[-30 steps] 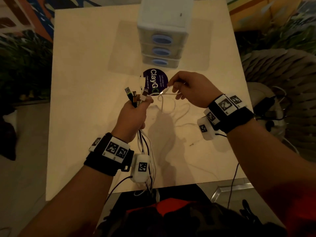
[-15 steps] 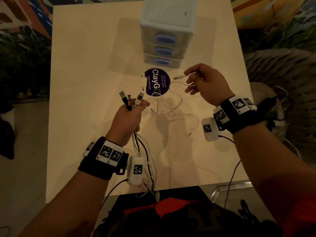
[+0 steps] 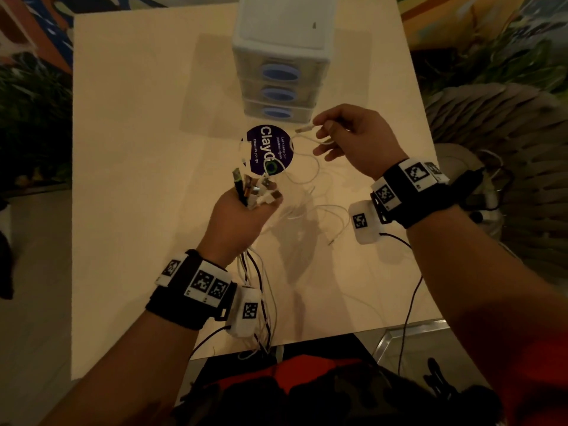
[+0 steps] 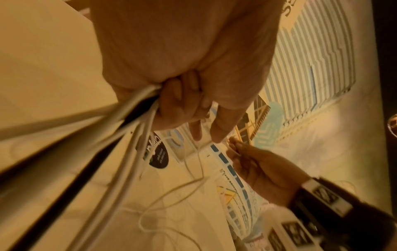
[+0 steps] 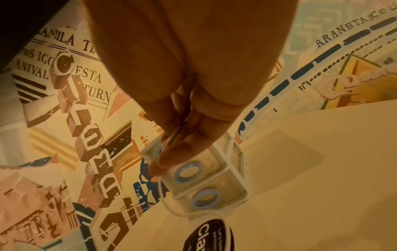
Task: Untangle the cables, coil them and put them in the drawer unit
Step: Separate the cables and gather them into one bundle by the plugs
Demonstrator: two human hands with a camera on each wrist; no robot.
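The drawer unit [image 3: 282, 53] is cut off by the top edge. The left hand [image 3: 236, 219] hides the cables [image 3: 255, 192] inside its grip, and their far ends run off the table's [image 3: 138, 149] near edge.

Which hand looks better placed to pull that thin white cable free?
Probably the right hand: it pinches the thin white cable by its plug, while the left hand grips the cable bundle.

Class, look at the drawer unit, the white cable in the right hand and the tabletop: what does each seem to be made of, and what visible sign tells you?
Drawer unit: likely plastic, with cloudy see-through fronts and blue ring pulls.
White cable: probably a rubbery plastic sheath, since it droops in soft loops; its plug tip looks metallic.
Tabletop: pale, smooth, matte; perhaps laminate or painted wood, unclear.
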